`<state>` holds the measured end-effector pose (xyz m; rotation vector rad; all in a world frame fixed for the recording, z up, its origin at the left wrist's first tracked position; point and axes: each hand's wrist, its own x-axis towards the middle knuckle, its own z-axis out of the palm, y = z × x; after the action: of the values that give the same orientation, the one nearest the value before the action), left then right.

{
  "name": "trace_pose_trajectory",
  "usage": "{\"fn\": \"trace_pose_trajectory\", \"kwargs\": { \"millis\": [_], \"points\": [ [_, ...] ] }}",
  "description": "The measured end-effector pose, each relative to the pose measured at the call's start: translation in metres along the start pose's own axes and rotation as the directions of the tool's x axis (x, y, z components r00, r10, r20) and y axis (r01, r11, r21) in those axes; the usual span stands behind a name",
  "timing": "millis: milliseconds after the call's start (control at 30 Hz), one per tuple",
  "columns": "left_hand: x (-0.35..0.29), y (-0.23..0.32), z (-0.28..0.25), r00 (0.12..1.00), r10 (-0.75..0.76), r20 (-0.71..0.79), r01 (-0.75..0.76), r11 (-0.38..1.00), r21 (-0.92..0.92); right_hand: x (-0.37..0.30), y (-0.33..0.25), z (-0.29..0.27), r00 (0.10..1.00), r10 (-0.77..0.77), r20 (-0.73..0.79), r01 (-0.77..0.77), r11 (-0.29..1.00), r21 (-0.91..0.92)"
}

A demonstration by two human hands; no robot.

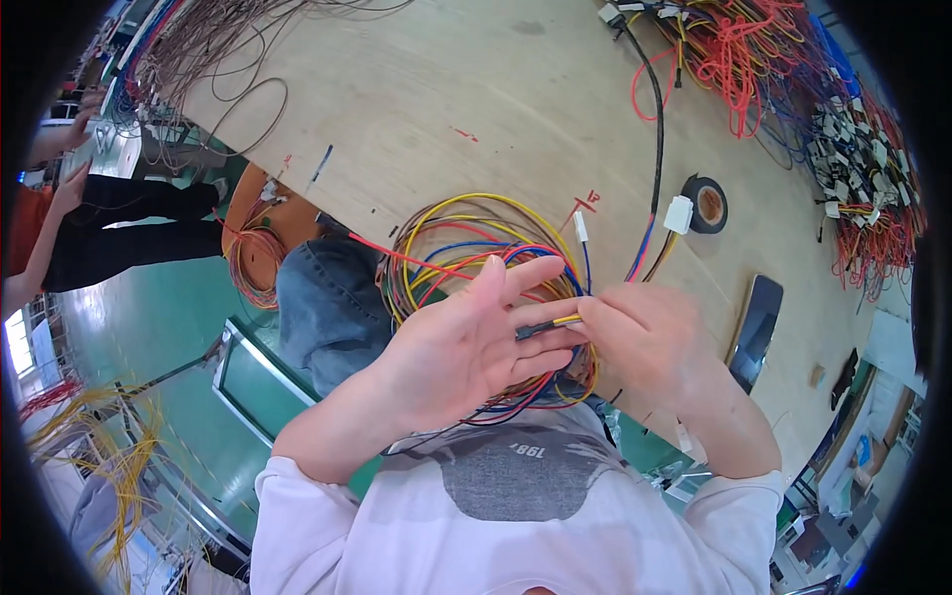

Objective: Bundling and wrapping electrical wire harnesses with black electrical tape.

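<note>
My left hand [461, 342] is turned palm up with its fingers stretched out and spread. Across those fingers lies a wire end [536, 329] with a black tip and a yellow strand. My right hand [645, 337] pinches this wire end just behind the tip. Beneath both hands is a large loose coil of wires [405, 248] in yellow, red, blue and brown, overhanging the table edge by my lap. A small white connector [581, 227] on a blue wire sticks out beyond the coil. My hands hide part of the coil.
On the wooden table [397, 119] are a black tape roll [707, 205], a white connector [678, 214], a black-sleeved cable [656, 119] and a phone [759, 322]. Wire heaps [734, 50] fill the far right; brown wires [198, 50] lie far left. Another person [139, 223] stands at left.
</note>
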<state>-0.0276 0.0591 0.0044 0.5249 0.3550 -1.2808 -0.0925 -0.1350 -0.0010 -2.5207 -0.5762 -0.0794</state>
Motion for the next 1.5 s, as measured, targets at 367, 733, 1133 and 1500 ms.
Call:
{"fn": "trace_pose_trajectory", "kwargs": {
  "millis": [367,733,1133,1500],
  "points": [
    [0.0,-0.007,0.005,0.998,0.037,-0.05,-0.037,0.999,-0.003,-0.004,-0.001,0.007,0.995,-0.052,-0.089,0.046,0.997,-0.064],
    [-0.001,-0.008,0.0,0.985,0.166,-0.053,-0.144,0.947,0.288,-0.002,0.003,-0.003,0.938,0.338,0.078,-0.331,0.803,0.496],
    [-0.005,-0.008,-0.004,0.987,0.154,-0.037,-0.137,0.947,0.292,-0.002,0.006,-0.01,0.717,0.505,0.481,-0.654,0.25,0.714],
    [-0.004,-0.01,0.0,0.987,0.149,-0.067,-0.12,0.938,0.326,-0.005,0.003,-0.002,0.761,0.528,0.377,-0.596,0.342,0.726]
  ]
}}
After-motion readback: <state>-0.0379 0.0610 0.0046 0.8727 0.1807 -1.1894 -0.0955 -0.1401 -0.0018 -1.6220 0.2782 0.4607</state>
